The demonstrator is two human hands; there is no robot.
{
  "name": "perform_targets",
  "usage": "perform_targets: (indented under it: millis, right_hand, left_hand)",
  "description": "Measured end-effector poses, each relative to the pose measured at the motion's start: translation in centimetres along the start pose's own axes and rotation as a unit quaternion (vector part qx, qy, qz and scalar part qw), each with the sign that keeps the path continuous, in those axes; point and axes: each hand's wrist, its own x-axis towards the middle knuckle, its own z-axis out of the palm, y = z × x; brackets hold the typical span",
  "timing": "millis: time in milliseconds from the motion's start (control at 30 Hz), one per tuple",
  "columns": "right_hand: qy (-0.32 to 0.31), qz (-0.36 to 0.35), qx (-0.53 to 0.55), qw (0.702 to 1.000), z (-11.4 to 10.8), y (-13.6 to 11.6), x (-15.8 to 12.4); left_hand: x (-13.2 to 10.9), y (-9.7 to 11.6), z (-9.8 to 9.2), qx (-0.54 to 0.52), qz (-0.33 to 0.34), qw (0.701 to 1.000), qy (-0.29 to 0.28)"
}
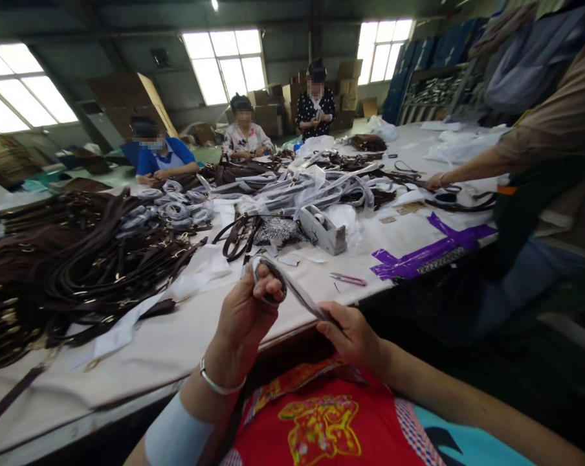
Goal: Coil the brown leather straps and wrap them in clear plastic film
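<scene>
Strap [303, 296] in pale wrapping is held between both hands, above the near edge of the wide table [190, 340]. Left of it lies a large pile of dark straps [112, 259]. Left hand [248, 314] has its fingers curled around the looped part; right hand [355, 333] pinches the straighter part between thumb and fingers. Coiling seems to be in hand; next move probably calls for winding the remaining length evenly.
</scene>
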Motion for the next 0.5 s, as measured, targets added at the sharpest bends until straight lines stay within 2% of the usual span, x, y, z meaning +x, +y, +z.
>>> perform_targets:
  millis: [67,100,167,233,300,367,500]
  right_hand:
    - [-0.045,-0.042,-0.06,0.996,0.2,-0.3,-0.3]
    - [-0.075,-0.038,-0.055,0.995,0.2,-0.4,-0.4]
    - [-0.138,0.022,0.037,0.99,0.2,-0.6,-0.8]
    - [-0.177,0.119,0.188,0.959,0.1,-1.0,-1.2]
    - [-0.18,0.196,0.31,0.913,-0.3,-1.5,-1.4]
    - [-0.159,0.213,0.374,0.888,-1.2,-2.1,-1.1]
    - [-0.034,0.174,0.441,0.88,-3.6,-2.8,0.1]
  left_hand:
    - [1.6,0.4,-0.2,-0.001,0.056,0.997,0.05]
    - [2.4,0.4,-0.5,0.01,0.092,0.993,0.075]
    - [3.8,0.1,-1.3,0.052,0.172,0.977,0.114]
    - [4.6,-0.5,-2.3,0.13,0.256,0.949,0.131]
    - [4.7,-1.2,-3.5,0.256,0.325,0.901,0.128]
    - [4.0,-2.1,-4.8,0.412,0.353,0.835,0.09]
    - [2.1,-4.3,-8.6,0.652,0.304,0.69,-0.078]
